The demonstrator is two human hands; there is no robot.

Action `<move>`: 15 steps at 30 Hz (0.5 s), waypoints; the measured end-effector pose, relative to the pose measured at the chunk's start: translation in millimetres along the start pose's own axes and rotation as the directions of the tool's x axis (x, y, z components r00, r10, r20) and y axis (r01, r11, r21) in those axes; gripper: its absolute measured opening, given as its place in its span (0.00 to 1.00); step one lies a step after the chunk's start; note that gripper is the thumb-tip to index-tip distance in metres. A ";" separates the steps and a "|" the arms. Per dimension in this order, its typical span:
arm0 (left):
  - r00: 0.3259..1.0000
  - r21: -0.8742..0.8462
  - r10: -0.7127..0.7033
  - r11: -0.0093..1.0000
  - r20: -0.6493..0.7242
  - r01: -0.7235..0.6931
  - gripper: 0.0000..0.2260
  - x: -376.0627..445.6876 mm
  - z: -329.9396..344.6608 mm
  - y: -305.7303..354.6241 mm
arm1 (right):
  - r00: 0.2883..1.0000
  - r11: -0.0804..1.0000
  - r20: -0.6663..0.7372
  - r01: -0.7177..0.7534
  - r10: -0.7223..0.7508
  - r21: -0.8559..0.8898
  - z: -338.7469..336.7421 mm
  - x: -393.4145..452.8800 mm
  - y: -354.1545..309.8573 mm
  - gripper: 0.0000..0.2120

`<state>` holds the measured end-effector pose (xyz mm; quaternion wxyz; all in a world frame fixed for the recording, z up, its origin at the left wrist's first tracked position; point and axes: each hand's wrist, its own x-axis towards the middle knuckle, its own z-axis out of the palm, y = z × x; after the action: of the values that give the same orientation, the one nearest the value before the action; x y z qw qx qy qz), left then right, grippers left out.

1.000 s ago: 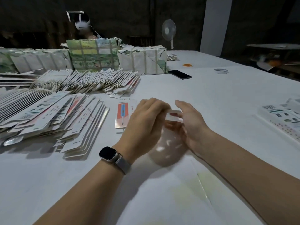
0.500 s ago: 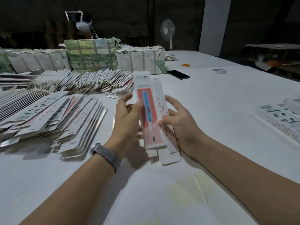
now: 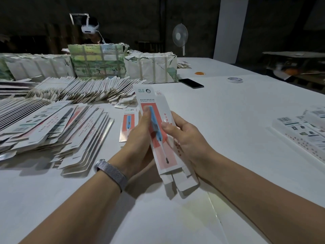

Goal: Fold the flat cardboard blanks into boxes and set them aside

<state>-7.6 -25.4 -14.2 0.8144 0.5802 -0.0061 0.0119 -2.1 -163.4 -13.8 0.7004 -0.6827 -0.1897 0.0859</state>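
Observation:
I hold a long, narrow cardboard blank upright above the white table. Its front is white with a salmon panel and a blue pen-like picture, and its bottom flaps hang loose. My left hand grips its left edge, thumb pressed on the front. My right hand grips the right side, thumb on the front near the edge. Another flat blank lies on the table just left of my left hand. Large fanned stacks of flat blanks cover the table's left side.
Wrapped paper bundles stand at the back. A black phone, a tape roll and an orange ring lie beyond. Folded boxes sit at the right edge. A person sits behind the bundles, and a fan stands at the back.
A second ago both hands were low on the table over a blank. They have since lifted it upright, and the grip has tightened with the blank now closer to me.

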 end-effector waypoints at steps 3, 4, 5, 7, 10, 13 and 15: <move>1.000 0.048 0.003 0.999 0.021 -0.004 0.29 -1.8 0.9 -0.4 | 1.000 1.000 0.003 0.023 -0.023 -0.004 0.3 -1.8 0.1 0.16; 1.000 0.053 0.002 0.999 0.020 -0.003 0.29 -1.7 0.9 -1.3 | 1.000 1.000 0.007 0.024 -0.024 0.015 -0.6 -2.0 -0.2 0.15; 1.000 0.056 -0.003 0.998 0.020 0.002 0.30 -1.6 1.0 -1.7 | 1.000 0.999 0.011 0.022 -0.023 0.037 -1.4 -2.1 -0.8 0.14; 0.999 0.053 -0.023 0.998 0.029 0.021 0.31 -2.0 1.9 -1.4 | 1.000 0.998 0.013 0.021 -0.022 0.056 -1.6 -2.7 -1.8 0.13; 0.999 0.004 -0.021 1.000 0.034 0.021 0.29 -3.5 2.6 -0.9 | 0.999 0.999 0.014 0.034 -0.035 0.037 0.4 -3.4 -0.1 0.14; 0.999 -0.015 -0.028 0.999 0.019 0.028 0.29 -3.1 4.7 -2.3 | 0.999 0.998 0.018 0.047 -0.048 0.047 1.0 -4.3 1.1 0.15; 1.000 -0.004 -0.029 1.000 0.010 0.029 0.32 -3.4 5.7 -2.4 | 0.998 0.996 0.019 0.053 -0.054 0.072 1.1 -5.2 1.0 0.14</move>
<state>-10.9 -31.6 -14.8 0.8156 0.5787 -0.0016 -0.0029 -7.1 -164.3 -15.5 0.7245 -0.6509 -0.2120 0.0810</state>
